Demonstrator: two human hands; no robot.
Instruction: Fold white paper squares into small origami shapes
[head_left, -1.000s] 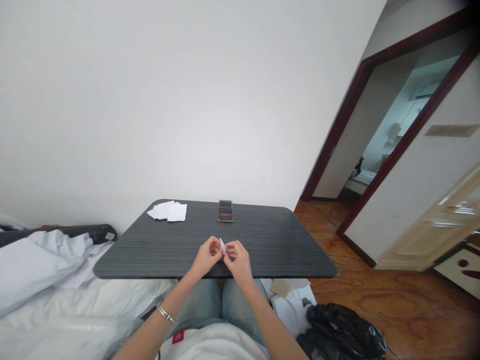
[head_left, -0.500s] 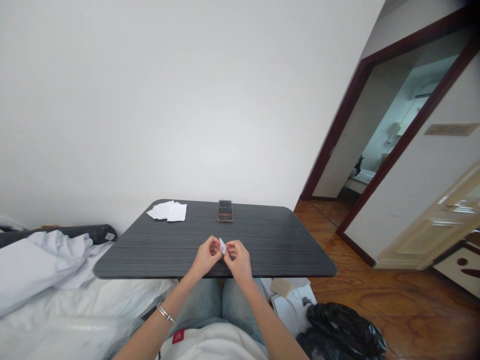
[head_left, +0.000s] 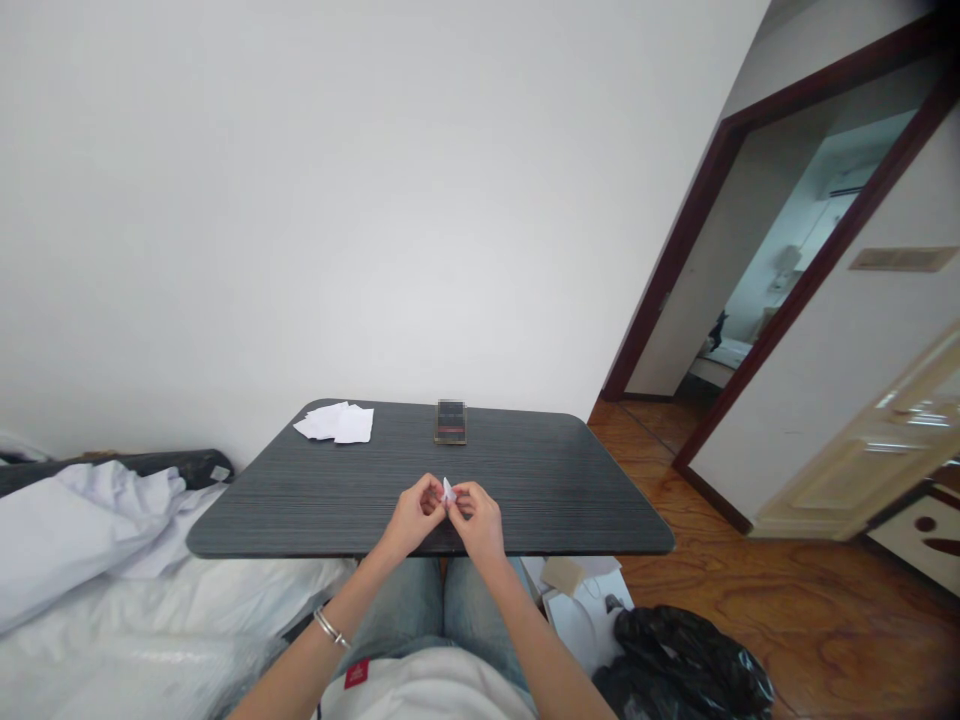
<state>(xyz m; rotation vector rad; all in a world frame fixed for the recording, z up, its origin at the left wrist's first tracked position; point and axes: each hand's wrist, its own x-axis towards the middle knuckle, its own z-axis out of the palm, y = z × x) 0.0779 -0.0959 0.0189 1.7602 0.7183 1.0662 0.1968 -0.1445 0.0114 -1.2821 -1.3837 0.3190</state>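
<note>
Between my two hands, just above the near part of the dark table (head_left: 360, 500), is a small folded piece of white paper (head_left: 448, 491) with its pointed tip up. My left hand (head_left: 414, 512) pinches its left side with thumb and forefinger. From the right, my right hand (head_left: 478, 517) pinches the other side the same way. The fingertips of both hands nearly meet and cover the paper's lower part. Several sheets of white paper (head_left: 352, 424) lie overlapped at the table's far left corner.
A phone (head_left: 451, 422) leans or lies at the table's back edge by the white wall (head_left: 465, 200). White cloth (head_left: 82, 530) is heaped to the left. On the wooden floor at right are a black plastic bag (head_left: 690, 660) and papers (head_left: 585, 615). A doorway opens beyond.
The paper has turned between my fingers: its flat face, seen tilted before, now shows as a narrow upright point. Both hands have stayed almost in place.
</note>
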